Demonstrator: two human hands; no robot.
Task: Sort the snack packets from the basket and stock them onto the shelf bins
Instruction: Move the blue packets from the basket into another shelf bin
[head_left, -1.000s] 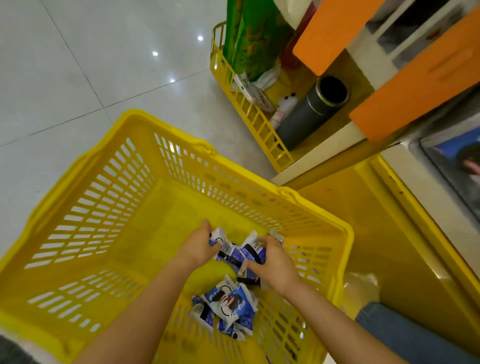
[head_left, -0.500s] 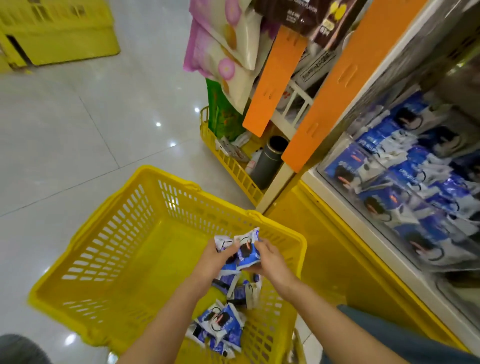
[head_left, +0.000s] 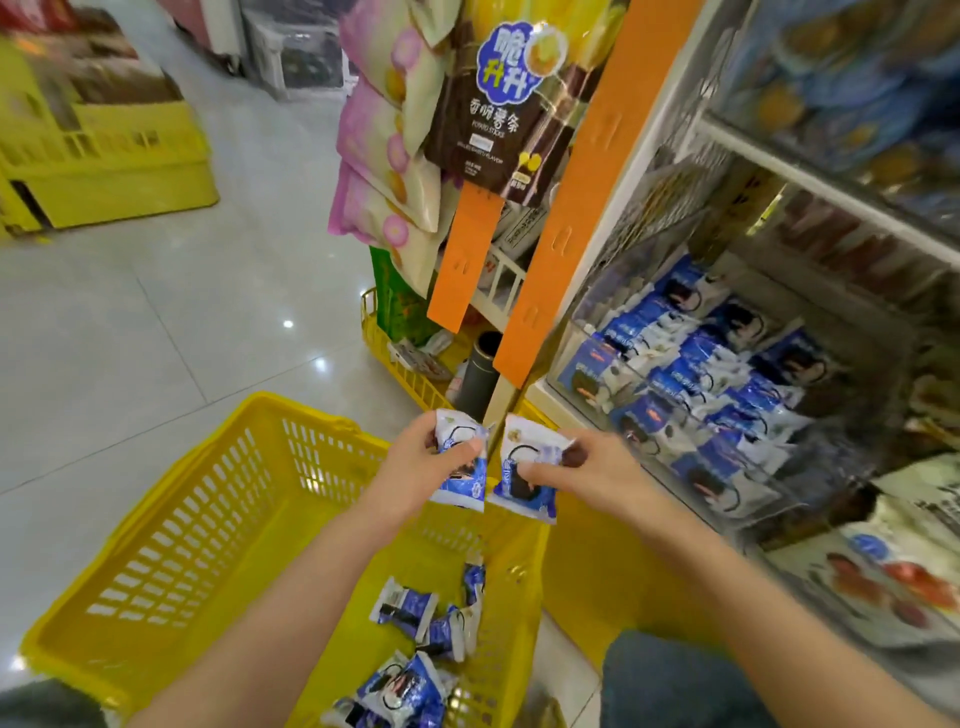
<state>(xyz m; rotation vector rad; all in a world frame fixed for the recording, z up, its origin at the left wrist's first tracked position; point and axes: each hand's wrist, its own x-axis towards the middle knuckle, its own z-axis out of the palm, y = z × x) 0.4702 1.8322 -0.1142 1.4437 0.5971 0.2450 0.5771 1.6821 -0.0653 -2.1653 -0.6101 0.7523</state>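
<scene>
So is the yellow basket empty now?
No, not empty. Several blue snack packets lie at the bottom of the yellow basket.

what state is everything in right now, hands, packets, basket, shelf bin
left hand, gripping the left packet
right hand, gripping the right packet
left packet, held in the air above the basket
right packet, held in the air, nearer the shelf
yellow basket, on the floor, open top
loose packets, jumbled in the basket's near corner
shelf bin, partly filled
stocked packets, piled inside the bin
</scene>
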